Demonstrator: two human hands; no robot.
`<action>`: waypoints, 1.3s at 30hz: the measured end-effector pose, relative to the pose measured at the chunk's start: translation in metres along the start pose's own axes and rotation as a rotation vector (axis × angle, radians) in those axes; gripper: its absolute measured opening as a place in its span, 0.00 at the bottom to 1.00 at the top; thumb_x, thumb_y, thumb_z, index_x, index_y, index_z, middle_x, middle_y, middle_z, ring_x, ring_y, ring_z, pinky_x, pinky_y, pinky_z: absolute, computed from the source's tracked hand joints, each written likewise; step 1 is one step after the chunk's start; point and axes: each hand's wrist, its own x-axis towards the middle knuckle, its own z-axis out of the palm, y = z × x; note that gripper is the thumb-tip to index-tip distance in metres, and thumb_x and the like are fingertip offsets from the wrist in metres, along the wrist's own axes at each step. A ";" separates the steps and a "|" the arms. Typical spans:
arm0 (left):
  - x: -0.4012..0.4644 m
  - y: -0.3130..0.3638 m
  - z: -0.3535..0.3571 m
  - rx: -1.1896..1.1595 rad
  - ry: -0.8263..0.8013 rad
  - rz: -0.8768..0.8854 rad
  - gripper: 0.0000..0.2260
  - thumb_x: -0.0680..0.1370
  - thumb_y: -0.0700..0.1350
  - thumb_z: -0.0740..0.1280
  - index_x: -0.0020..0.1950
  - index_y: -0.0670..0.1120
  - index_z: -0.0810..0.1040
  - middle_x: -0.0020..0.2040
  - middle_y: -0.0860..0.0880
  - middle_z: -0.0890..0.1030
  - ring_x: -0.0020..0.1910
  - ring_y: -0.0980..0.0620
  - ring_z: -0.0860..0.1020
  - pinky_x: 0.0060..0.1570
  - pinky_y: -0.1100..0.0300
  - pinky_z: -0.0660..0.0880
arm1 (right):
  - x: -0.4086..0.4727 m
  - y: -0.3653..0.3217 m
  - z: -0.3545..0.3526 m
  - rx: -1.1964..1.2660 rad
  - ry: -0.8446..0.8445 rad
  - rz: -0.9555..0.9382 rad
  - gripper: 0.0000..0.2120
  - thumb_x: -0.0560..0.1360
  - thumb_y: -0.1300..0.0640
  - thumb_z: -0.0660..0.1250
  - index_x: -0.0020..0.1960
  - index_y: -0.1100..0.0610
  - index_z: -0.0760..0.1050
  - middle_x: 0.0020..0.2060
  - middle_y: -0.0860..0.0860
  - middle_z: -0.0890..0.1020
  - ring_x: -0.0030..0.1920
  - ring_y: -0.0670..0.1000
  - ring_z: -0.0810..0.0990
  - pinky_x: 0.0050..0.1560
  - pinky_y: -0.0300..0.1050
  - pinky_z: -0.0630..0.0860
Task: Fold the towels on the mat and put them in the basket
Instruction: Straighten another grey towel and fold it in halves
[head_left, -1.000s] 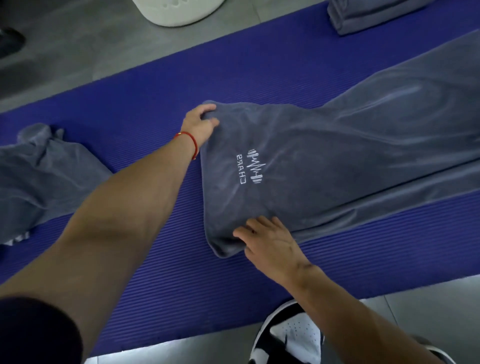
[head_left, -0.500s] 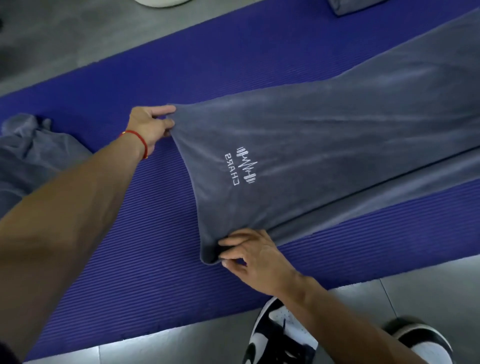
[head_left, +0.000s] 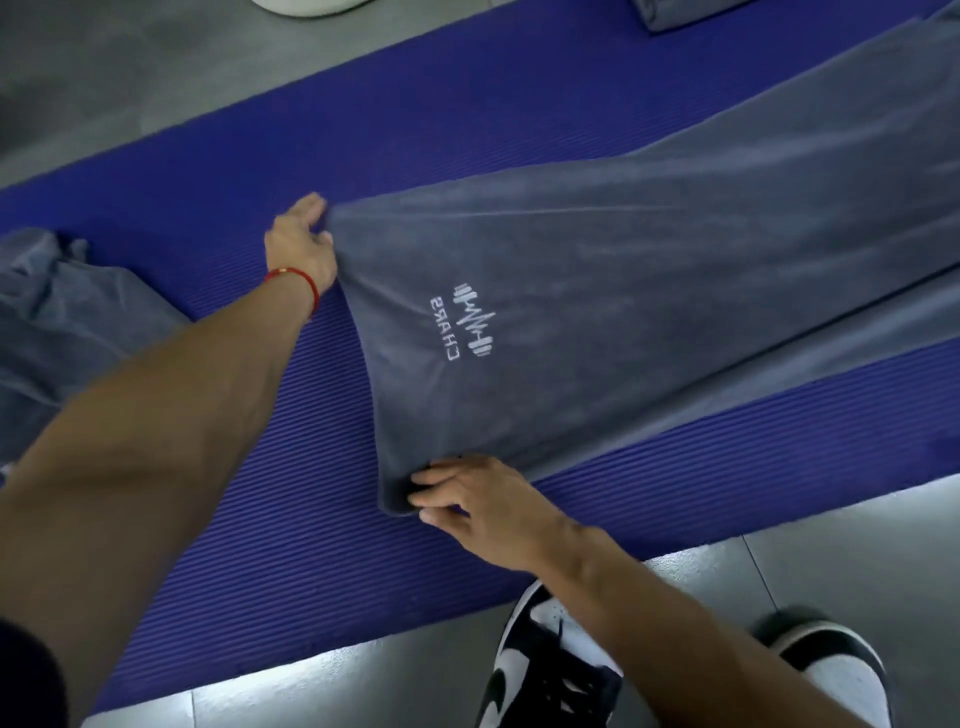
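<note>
A long grey towel with a white logo lies stretched across the purple ribbed mat, running off to the upper right. My left hand pinches its far left corner. My right hand pinches the near left corner, and the short edge between them is pulled taut and slightly lifted. A crumpled grey towel lies on the mat at the left. A folded grey towel shows at the top edge. The white basket is only a sliver at the top.
Grey tiled floor borders the mat on the far side and the near side. My black and white shoes stand on the floor just below the mat's near edge.
Both hands went from resting on the towel's end to pinching its two corners, and they have pulled the short edge taut and raised it a little off the mat.
</note>
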 end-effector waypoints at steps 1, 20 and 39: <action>-0.006 -0.002 0.007 0.108 -0.041 0.005 0.22 0.84 0.39 0.60 0.79 0.41 0.67 0.81 0.45 0.62 0.79 0.46 0.62 0.78 0.58 0.57 | 0.002 0.004 -0.003 -0.017 -0.049 -0.005 0.18 0.84 0.50 0.63 0.72 0.52 0.77 0.73 0.47 0.76 0.74 0.45 0.70 0.78 0.47 0.61; -0.256 0.054 0.103 0.605 -0.361 0.859 0.29 0.82 0.60 0.52 0.83 0.51 0.59 0.84 0.45 0.53 0.83 0.41 0.49 0.73 0.26 0.51 | -0.176 0.201 -0.211 -0.186 1.107 1.194 0.22 0.84 0.53 0.58 0.71 0.68 0.66 0.71 0.68 0.66 0.70 0.70 0.65 0.74 0.62 0.60; -0.219 0.108 0.167 0.674 -0.412 0.900 0.27 0.83 0.64 0.39 0.82 0.62 0.38 0.84 0.52 0.39 0.82 0.44 0.39 0.73 0.26 0.44 | -0.216 0.214 -0.231 0.076 1.250 1.401 0.23 0.62 0.36 0.64 0.41 0.53 0.84 0.50 0.56 0.82 0.54 0.60 0.78 0.60 0.63 0.77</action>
